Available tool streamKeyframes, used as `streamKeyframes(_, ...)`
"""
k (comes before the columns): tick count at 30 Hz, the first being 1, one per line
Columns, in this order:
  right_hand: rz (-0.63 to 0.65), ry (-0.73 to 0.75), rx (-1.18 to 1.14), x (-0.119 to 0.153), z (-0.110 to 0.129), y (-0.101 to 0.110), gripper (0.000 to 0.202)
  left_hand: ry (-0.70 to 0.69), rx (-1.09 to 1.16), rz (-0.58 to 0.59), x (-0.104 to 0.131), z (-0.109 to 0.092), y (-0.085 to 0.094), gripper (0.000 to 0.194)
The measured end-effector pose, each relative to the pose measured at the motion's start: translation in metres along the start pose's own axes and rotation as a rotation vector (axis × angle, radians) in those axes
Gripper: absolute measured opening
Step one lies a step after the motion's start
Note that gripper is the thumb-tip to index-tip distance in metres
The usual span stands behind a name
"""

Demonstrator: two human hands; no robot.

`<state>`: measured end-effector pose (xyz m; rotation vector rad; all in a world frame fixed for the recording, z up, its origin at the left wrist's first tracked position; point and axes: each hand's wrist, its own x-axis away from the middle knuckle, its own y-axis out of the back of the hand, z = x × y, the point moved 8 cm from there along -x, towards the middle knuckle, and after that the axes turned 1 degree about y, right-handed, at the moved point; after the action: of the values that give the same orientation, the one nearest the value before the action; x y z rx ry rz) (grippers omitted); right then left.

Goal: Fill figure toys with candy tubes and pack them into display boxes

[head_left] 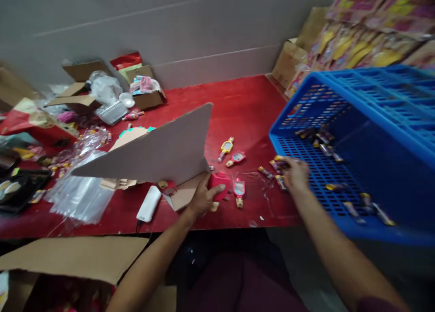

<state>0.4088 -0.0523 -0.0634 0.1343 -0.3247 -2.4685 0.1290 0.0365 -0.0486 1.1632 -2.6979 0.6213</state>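
My left hand (204, 196) is closed on a flat red piece (220, 187), beside the folded grey cardboard (163, 148). At the near rim of the tipped blue basket (374, 94), my right hand (296, 173) has its fingers together on a small tube with a yellow end (279, 158). More small tubes (266, 172) lie by its fingertips, and others (326, 148) are inside the basket. Between my hands lie a yellow toy piece (226, 146), a pink one (237, 157) and another pink one (239, 188).
A white power bank (148, 204) and clear plastic bags (81, 192) lie on the red table (238, 99) at left. Small open boxes (147, 99) stand at the back left. An open carton (78, 257) is below the front edge. Packaged toys (360, 44) are stacked at back right.
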Motion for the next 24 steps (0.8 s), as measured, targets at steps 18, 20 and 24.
streamKeyframes(18,0.949,0.326,-0.071,0.14,0.093,-0.063,0.034,0.175,-0.516,0.157,0.077,0.008,-0.026,0.057)
streamKeyframes(20,0.985,0.426,-0.028,0.146,0.098,-0.065,0.029,0.183,-0.494,0.184,0.081,0.009,-0.026,0.053)
streamKeyframes(24,1.004,0.584,0.001,0.158,0.101,-0.06,0.021,0.195,-0.5,0.252,0.089,0.01,-0.03,0.043)
